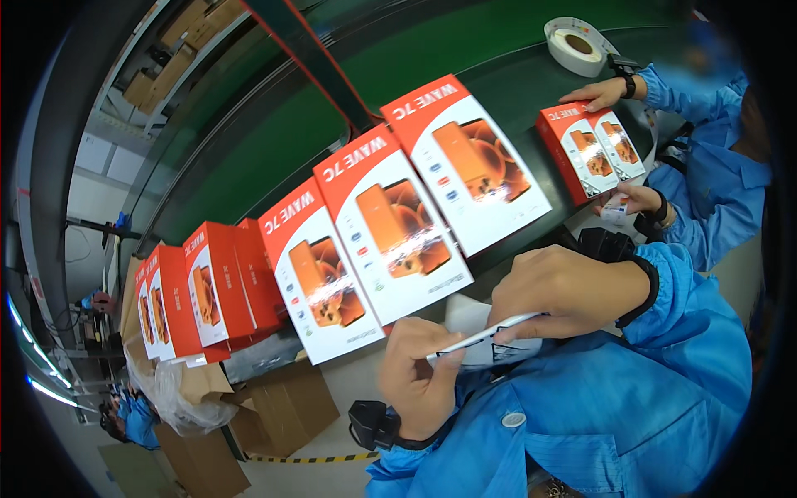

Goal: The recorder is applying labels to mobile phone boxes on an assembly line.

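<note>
I count three middle boxes (394, 224), at least four left boxes (207, 286), two right boxes (591, 155), one roll (558, 47), one white strip (476, 339), the wearer's two hands (419, 373) and a co-worker's two hands (604, 93).

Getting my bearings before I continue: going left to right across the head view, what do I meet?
Left box group → left hand → thin white item → right hand → nearby co-worker's sleeve.
</note>
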### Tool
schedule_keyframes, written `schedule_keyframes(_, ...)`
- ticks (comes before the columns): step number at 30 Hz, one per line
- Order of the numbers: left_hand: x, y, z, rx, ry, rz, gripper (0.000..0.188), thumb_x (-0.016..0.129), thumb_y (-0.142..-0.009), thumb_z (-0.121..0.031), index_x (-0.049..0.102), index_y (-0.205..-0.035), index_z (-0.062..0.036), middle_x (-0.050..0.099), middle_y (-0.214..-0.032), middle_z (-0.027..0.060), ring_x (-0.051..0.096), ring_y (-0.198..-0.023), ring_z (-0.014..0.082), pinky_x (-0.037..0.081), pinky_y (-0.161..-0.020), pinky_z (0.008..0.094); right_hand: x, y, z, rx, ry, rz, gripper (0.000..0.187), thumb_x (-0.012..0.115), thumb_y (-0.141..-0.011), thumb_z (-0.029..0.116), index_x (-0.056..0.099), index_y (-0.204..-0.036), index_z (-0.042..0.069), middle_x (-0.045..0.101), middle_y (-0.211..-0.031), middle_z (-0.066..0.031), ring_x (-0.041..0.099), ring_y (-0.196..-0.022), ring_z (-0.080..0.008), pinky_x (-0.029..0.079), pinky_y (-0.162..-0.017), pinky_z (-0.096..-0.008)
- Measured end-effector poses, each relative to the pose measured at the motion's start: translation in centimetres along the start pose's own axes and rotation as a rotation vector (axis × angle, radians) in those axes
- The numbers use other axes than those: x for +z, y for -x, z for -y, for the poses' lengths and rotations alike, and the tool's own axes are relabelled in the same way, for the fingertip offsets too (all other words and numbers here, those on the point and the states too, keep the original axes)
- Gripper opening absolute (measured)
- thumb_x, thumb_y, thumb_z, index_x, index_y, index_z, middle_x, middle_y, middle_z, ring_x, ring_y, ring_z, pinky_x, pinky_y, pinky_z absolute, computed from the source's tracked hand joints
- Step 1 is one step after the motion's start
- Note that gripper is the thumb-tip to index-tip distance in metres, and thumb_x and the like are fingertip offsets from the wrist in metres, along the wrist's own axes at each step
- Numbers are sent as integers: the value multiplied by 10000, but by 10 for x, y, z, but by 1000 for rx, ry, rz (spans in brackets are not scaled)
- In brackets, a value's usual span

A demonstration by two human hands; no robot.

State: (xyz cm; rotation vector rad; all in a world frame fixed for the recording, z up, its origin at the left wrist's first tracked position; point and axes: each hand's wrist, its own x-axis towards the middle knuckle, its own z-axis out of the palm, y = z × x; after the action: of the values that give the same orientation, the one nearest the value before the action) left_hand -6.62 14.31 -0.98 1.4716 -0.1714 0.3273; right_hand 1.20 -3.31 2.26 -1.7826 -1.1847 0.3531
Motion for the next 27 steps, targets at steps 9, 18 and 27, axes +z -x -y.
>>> schedule_keyframes(9, -29, 8, -6, 22, -280, -212, 324, 517, -828, -283, 445, -695, 4, 431, -640, 44, 373, -581, 94, 278, -524, 215, 32, -37, 3, -105, 273, -11, 185, 541, -763, 210, 536, -875, 63, 509, -742, -59, 511, -646, -218, 396, -590, -293)
schedule_keyframes(18, -51, 17, -3, 16, -388, -278, 342, 498, -839, -288, 431, -678, 7, 416, -624, 35, 355, -563, 86, 263, -501, 214, 43, -54, 20, -499, 496, -287, 130, 607, -611, 53, 540, -722, 52, 512, -803, -56, 495, -685, -187, 390, -517, -255)
schedule_keyframes(27, -86, 52, 38, 326, -674, -102, 225, 683, -603, -130, 599, -800, -61, 542, -795, 94, 508, -632, 211, 410, -529, 293, 34, -139, 29, 21, -157, 79, 137, 549, -777, 144, 494, -736, 25, 517, -674, -41, 480, -600, -116, 391, -521, -239)
